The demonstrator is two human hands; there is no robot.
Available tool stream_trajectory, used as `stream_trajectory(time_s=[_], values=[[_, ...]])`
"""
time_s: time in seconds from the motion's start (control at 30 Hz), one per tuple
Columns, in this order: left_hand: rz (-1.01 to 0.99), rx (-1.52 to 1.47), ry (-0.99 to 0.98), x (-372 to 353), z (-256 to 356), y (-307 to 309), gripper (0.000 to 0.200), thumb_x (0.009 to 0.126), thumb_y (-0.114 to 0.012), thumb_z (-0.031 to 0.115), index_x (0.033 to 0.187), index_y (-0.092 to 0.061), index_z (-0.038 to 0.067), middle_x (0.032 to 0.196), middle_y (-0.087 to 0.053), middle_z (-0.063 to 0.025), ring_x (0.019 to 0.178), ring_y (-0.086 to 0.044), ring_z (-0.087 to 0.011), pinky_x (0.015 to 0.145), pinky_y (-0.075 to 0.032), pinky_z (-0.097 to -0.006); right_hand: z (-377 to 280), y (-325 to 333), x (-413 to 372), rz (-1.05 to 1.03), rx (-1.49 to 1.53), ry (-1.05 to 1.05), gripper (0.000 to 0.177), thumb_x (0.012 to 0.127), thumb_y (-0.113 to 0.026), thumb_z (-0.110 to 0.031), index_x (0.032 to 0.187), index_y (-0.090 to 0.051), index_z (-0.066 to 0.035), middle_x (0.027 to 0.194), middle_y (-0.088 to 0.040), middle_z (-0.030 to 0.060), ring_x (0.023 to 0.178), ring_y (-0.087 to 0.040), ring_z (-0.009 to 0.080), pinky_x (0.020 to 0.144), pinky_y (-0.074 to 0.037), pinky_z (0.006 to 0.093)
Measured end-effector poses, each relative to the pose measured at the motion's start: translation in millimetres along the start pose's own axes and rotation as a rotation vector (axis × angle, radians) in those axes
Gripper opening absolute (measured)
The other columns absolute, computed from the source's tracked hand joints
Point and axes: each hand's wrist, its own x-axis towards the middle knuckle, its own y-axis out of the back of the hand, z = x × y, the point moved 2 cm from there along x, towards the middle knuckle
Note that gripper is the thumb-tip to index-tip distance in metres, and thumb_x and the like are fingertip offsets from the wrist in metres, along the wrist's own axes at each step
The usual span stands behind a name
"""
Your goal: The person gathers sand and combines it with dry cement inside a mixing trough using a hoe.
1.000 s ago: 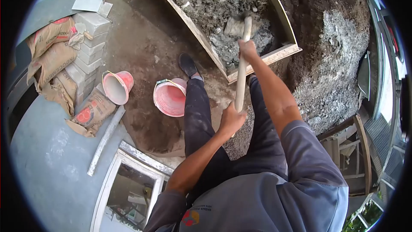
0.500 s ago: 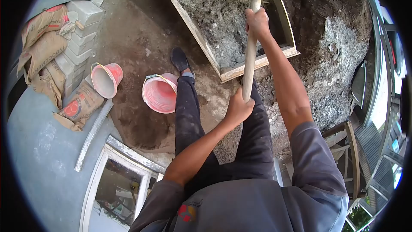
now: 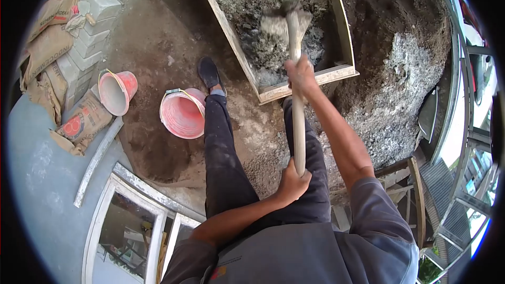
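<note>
Both of my hands are wrapped round the wooden handle of a hoe (image 3: pixel 298 126). My left hand (image 3: pixel 293 183) is closed at the handle's lower end, in front of my thigh. Further up, my right hand (image 3: pixel 302 76) grips the handle near the board end of the mixing box. The hoe's blade, slightly blurred, lies against grey wet mortar (image 3: pixel 236 0) inside the wooden mixing box (image 3: pixel 300 88). Part of the blade's edge is sunk in or hidden by the mortar.
Two pinkish-red buckets, a nearer one (image 3: pixel 184 114) and a farther one (image 3: pixel 118 93), stand to the left. Cement bags (image 3: pixel 84 121) and stacked blocks (image 3: pixel 97 18) line the wall. A soil heap (image 3: pixel 389 73) rises on the right, beside a wooden frame (image 3: pixel 415 200).
My hands have drawn the hoe back toward my body. Its blade has come down through the mortar, nearer the box's near end. The view has shifted slightly.
</note>
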Motion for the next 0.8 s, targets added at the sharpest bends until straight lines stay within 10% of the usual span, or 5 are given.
stream_trajectory(time_s=[0.2, 0.33, 0.67, 0.73, 0.8], values=[[-0.074, -0.301, -0.019, 129.4, 97.0, -54.7, 0.033, 0.091, -0.066, 0.006, 0.119, -0.052, -0.004, 0.074, -0.06, -0.0089, 0.054, -0.061, -0.0163, 0.051, -0.05, -0.0346, -96.2, 86.5, 112.1, 0.133, -0.188, 0.351, 0.051, 0.094, -0.062, -0.031, 0.104, -0.054, 0.018, 0.078, -0.071, 0.0325, 0.068, -0.076, 0.0398, 0.058, -0.064, 0.0461], [0.031, -0.362, -0.159, 199.6, 67.5, -132.7, 0.035, 0.087, -0.062, 0.004, 0.119, -0.053, -0.006, 0.072, -0.058, -0.0109, 0.056, -0.061, -0.0229, 0.052, -0.049, -0.0392, -71.5, 99.1, 185.5, 0.164, -0.3, 0.439, 0.06, 0.092, -0.065, -0.041, 0.115, -0.058, 0.014, 0.1, -0.071, 0.0372, 0.095, -0.073, 0.0499, 0.087, -0.061, 0.0535], [0.045, -0.413, 0.022, 119.7, 4.6, -210.2, 0.027, 0.088, -0.058, 0.002, 0.113, -0.048, 0.001, 0.069, -0.054, -0.0032, 0.048, -0.055, -0.0131, 0.041, -0.045, -0.0307, 119.5, 89.4, 166.4, 0.008, -0.351, 0.125, 0.056, 0.091, -0.067, -0.038, 0.113, -0.056, 0.013, 0.104, -0.069, 0.0397, 0.099, -0.071, 0.0515, 0.088, -0.059, 0.0542], [-0.076, -0.538, 0.326, 85.5, 10.8, -211.5, 0.029, 0.088, -0.061, 0.004, 0.114, -0.05, -0.001, 0.069, -0.055, -0.0036, 0.052, -0.058, -0.0157, 0.045, -0.046, -0.0328, 139.8, 93.6, 142.6, -0.022, -0.398, 0.063, 0.056, 0.092, -0.065, -0.037, 0.113, -0.055, 0.015, 0.102, -0.069, 0.0408, 0.099, -0.071, 0.052, 0.088, -0.059, 0.0551], [-0.12, -0.398, 0.394, 57.5, 24.7, -203.6, 0.036, 0.089, -0.067, 0.01, 0.119, -0.053, -0.002, 0.079, -0.066, -0.0158, 0.068, -0.07, -0.0254, 0.06, -0.054, -0.0405, 137.6, 103.3, 111.4, -0.088, -0.395, 0.05, 0.056, 0.09, -0.065, -0.034, 0.113, -0.055, 0.017, 0.1, -0.068, 0.0414, 0.098, -0.072, 0.0509, 0.09, -0.058, 0.0544]])
